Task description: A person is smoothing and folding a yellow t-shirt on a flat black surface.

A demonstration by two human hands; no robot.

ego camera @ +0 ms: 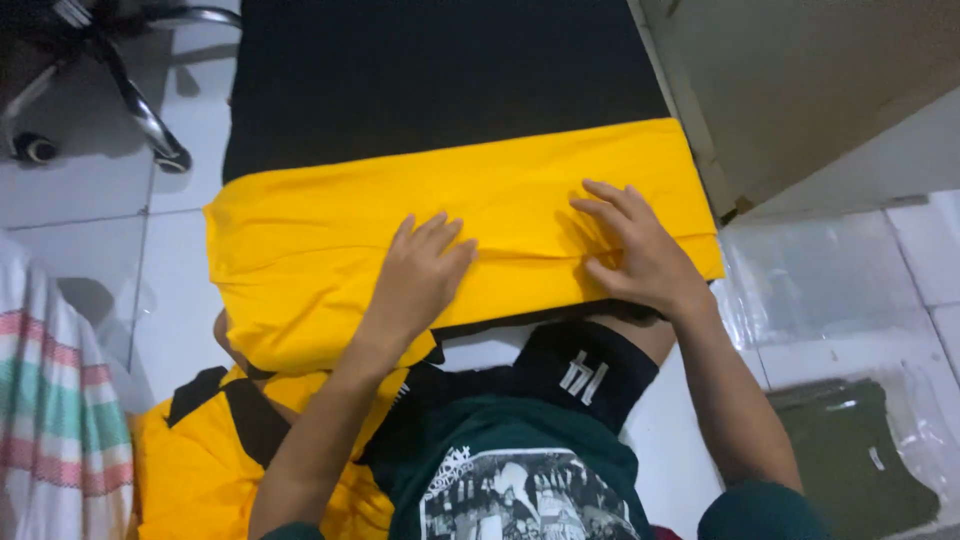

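yellow garment [300, 230], soft and light, is pressed flat under open left hand [420, 275] and right hand [640, 255], best gripped at folded edges.

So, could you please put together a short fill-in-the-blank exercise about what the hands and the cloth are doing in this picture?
1. Both hands, the left hand and the right hand, lie flat on a folded garment of ____ colour.
2. The garment lies on a ____ board.
3. At lower right, a dark green garment lies inside a clear plastic ____.

Missing words: yellow; black; bag
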